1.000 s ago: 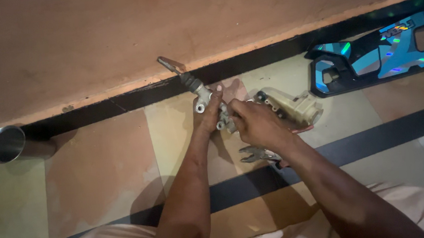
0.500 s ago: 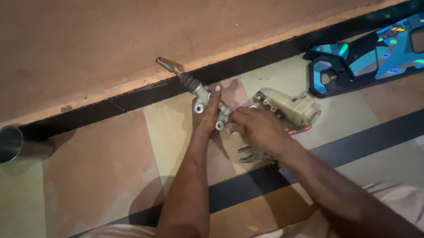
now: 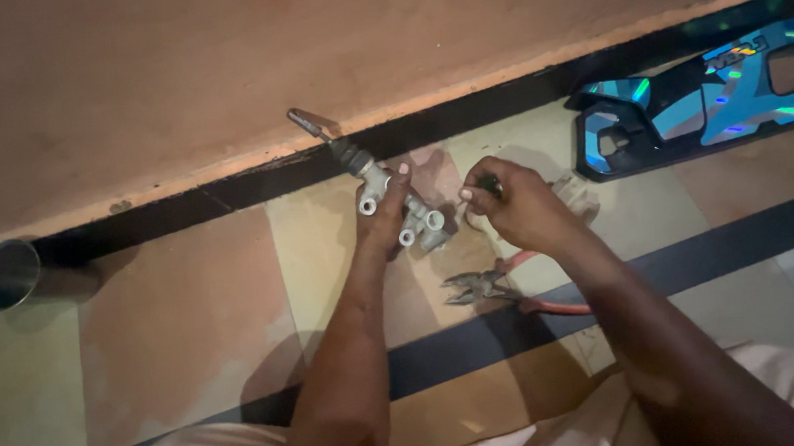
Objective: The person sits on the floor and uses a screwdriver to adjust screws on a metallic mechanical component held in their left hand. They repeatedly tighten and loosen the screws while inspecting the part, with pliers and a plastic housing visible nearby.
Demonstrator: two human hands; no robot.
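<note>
A grey cast-metal cylinder part (image 3: 412, 214) with a rubber boot and a thin rod at its far end lies on the tiled floor near the wall. My left hand (image 3: 384, 213) presses down on it and holds it steady. My right hand (image 3: 512, 204) is just right of the part, fingers pinched on a small dark tool or piece at the part's near end. Pliers with orange handles (image 3: 487, 287) lie on the floor below my right wrist. A pale metal block (image 3: 574, 192) shows partly behind my right hand.
A shiny steel cup (image 3: 2, 274) stands at the far left by the wall. A blue and black plastic panel (image 3: 705, 99) lies at the upper right. The brown wall (image 3: 219, 77) runs along the far side. My knees (image 3: 560, 426) fill the bottom edge.
My right hand has lifted off the part and drawn slightly right, pinching a small dark piece. The pliers now lie uncovered on the floor. The left hand stays on the part.
</note>
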